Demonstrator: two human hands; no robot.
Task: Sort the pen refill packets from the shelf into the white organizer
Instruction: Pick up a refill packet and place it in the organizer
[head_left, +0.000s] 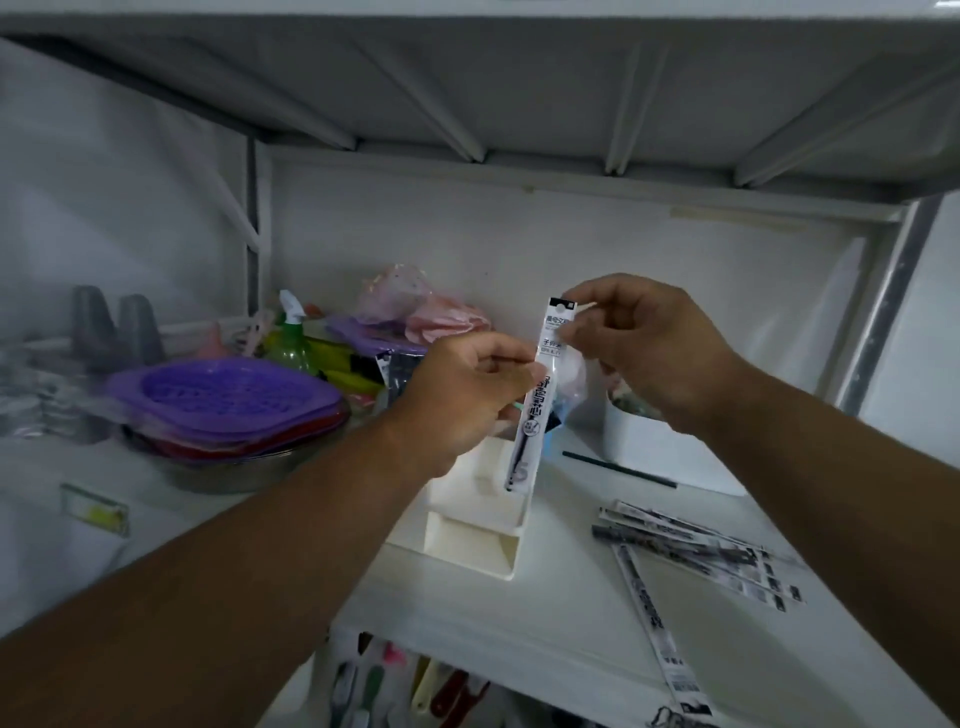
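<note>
A long narrow pen refill packet (535, 415) stands nearly upright above the white organizer (470, 540), its lower end just over the back compartment. My left hand (462, 395) pinches its middle from the left. My right hand (644, 343) pinches its top end from the right. The organizer is a stepped white box with open compartments, standing on the white shelf (545, 623). Several more refill packets (696, 545) lie loose on the shelf to the right, one of them (660, 634) pointing toward the front edge.
Purple perforated trays (228, 400) sit stacked in a metal bowl at the left, with a green spray bottle (293, 343) and bags behind. A white container (654, 441) stands behind my right hand; a dark pencil (618, 469) lies by it. A shelf hangs close overhead.
</note>
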